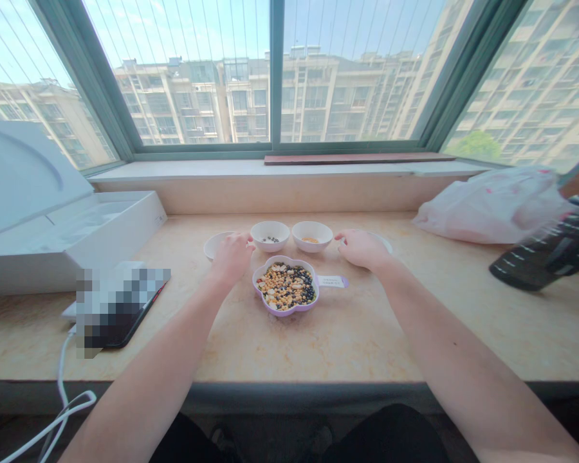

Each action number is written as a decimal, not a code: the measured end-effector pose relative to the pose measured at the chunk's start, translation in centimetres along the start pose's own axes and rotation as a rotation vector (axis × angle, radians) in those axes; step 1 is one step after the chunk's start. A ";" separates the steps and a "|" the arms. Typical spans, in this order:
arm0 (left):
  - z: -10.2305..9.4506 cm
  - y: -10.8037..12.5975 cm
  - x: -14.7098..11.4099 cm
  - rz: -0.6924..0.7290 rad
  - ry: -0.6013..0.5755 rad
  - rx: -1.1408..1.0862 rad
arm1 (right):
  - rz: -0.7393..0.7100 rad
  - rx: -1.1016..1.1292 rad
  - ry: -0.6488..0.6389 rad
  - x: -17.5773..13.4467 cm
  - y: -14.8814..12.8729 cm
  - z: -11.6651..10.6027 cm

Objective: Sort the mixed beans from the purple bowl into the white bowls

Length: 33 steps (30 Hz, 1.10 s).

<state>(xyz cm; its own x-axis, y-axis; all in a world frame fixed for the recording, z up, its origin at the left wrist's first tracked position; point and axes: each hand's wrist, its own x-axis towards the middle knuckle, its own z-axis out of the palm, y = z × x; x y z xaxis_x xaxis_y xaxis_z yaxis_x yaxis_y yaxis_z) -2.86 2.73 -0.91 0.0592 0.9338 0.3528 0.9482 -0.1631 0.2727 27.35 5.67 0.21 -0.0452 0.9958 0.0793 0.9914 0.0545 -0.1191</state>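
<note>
My left hand (232, 258) is over the near right side of the leftmost white bowl (213, 245), fingers curled together. My right hand (361, 249) covers much of the rightmost white bowl (384, 242), its fingers bent inward too. Whatever either hand may hold is too small or hidden to make out. Between them stand two white bowls, one with a few dark beans (270, 239) and one with some yellow grains (310, 240). In front of these sits a lilac flower-shaped dish (286, 312) with a labelled handle (332, 281), full of mixed black, yellow and pale beans (289, 283).
At the left are an open white box (120, 222) and a phone (135, 315) beside a white cable (62, 370). A plastic bag (492, 206) and a dark bottle (535, 251) lie at the right. Behind the counter (318, 347) rises the window ledge (202, 170).
</note>
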 end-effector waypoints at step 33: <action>0.2 2.5 -1.5 0.198 -0.137 -0.154 | -0.662 0.428 0.011 -2.5 -6.1 2.3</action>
<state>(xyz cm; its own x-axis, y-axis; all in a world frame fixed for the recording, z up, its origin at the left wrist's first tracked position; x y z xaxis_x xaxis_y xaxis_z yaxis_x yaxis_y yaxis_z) -0.56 0.97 -0.94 0.2901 0.9115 0.2915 0.8558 -0.3834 0.3471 21.18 3.05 -1.58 -0.6062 0.7459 0.2762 0.6249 0.6614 -0.4147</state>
